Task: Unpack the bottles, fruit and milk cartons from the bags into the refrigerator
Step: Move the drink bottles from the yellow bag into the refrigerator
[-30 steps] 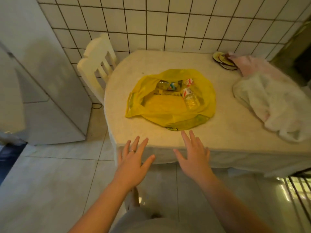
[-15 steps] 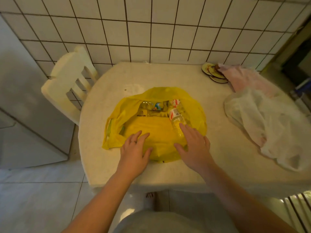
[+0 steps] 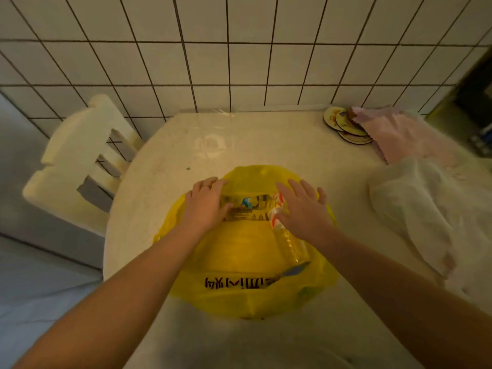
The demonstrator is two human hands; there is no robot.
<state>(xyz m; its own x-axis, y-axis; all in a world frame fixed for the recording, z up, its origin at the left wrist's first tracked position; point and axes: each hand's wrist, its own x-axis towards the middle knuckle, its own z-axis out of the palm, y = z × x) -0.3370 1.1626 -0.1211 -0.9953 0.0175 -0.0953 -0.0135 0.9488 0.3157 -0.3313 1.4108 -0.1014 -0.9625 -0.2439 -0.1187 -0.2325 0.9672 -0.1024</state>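
A yellow plastic bag [image 3: 239,286] lies open on the round pale table [image 3: 266,145]. Inside it a clear bottle [image 3: 291,243] with a red-and-white label points toward me. A second labelled bottle [image 3: 247,210] lies crosswise behind it. My left hand [image 3: 206,205] sits at the left side of the bag's opening, fingers curled over the bag's rim and thumb by the crosswise bottle. On the right side of the opening my right hand [image 3: 303,206] rests with fingers spread and straight, thumb next to the red-and-white label. Whatever else the bag holds is hidden.
A white plastic bag [image 3: 431,211] and a pink cloth [image 3: 404,134] lie on the table's right side, with round coasters [image 3: 343,123] by the tiled wall. A white chair [image 3: 80,161] stands at the left, beside a grey refrigerator [image 3: 16,187].
I have come closer to the table. Both hands moved forward from the bag's near edge to the two sides of its opening, over the bottles.
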